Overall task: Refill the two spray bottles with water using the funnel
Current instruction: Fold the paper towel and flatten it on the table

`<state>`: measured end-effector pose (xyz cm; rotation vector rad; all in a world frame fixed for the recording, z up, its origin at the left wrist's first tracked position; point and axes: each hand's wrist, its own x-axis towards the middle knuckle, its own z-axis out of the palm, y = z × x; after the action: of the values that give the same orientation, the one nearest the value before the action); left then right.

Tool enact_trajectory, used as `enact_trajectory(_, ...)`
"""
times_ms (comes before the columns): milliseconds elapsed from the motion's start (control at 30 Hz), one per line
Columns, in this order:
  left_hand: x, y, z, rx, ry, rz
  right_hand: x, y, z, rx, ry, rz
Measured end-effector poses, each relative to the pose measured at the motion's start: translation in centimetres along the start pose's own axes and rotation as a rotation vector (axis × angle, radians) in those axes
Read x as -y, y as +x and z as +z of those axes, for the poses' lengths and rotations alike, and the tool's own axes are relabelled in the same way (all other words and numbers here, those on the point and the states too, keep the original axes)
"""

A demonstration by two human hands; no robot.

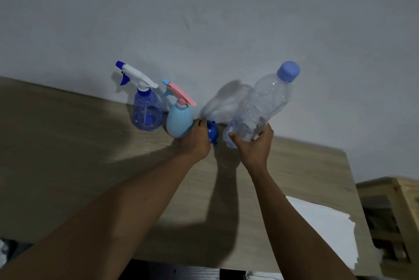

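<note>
Two spray bottles stand at the back of the wooden table [68, 143], near the wall. The left one [147, 109] is clear blue with a white and blue trigger head. The right one [179, 123] is pale blue with a pink trigger head. My left hand [196, 141] is closed on a small blue funnel [212, 132], right beside the pale blue bottle. My right hand [254, 143] grips the base of a clear plastic water bottle [265, 105], which has a blue cap on and leans to the right.
White paper [326, 227] lies at the table's front right corner. A wooden shelf unit [392, 216] stands to the right of the table. A plain white wall rises directly behind the bottles. The table's front edge runs just below my forearms.
</note>
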<state>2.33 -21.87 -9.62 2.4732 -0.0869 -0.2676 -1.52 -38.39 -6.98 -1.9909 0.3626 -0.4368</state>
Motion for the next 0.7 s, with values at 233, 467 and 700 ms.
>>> enact_trajectory(233,0.8,-0.4,0.5,-0.060,0.049,0.054,0.5,-1.5,-0.6,0.061,0.075,-0.012)
enact_trajectory(467,-0.2,-6.8,1.0,-0.198,-0.055,0.072,-1.2,-5.9,-9.0,0.030,-0.064,0.047)
enact_trajectory(700,-7.0,-15.2,5.1,-0.075,-0.178,0.044,-8.5,-11.4,-24.4,-0.063,-0.362,0.181)
